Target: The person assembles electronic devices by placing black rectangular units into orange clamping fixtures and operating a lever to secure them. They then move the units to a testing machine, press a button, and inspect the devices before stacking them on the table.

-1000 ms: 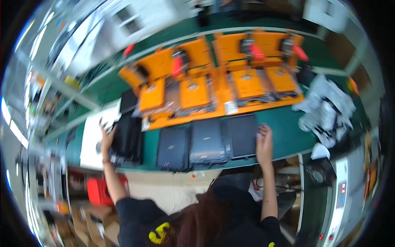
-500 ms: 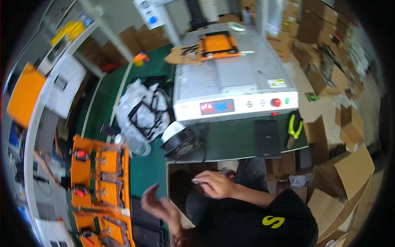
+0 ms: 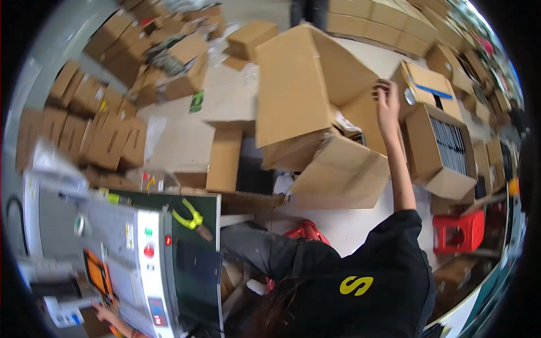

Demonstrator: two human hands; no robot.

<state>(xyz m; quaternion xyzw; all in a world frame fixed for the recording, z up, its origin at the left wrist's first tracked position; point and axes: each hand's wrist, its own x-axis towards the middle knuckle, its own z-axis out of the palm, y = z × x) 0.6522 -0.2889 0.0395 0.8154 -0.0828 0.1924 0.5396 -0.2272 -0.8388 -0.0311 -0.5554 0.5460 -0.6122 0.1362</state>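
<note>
My right hand (image 3: 387, 100) is stretched out at the far right side of a big open cardboard box (image 3: 293, 93). Its fingers are loosely bent and apart, with nothing plainly held; the fingertips are dark and blurred. White crumpled material (image 3: 345, 122) and a dark-edged item lie inside the box. At the lower left, my left hand (image 3: 107, 314) has its fingers extended beside an orange frame with a black border (image 3: 99, 274). That frame rests on a grey machine (image 3: 121, 242) with a white control panel. Whether the left fingers touch the frame is unclear.
Yellow-handled pliers (image 3: 190, 216) and a flat black panel (image 3: 197, 263) lie on the green bench. A carton of stacked thin items (image 3: 448, 146) stands right of the big box. A red stool (image 3: 458, 232) is at the right, and several cartons (image 3: 90, 135) are stacked at the left.
The view has swung to the right, bringing the big box to the middle. My right hand has gone from near my lap out to the box; my left is now by the orange frame.
</note>
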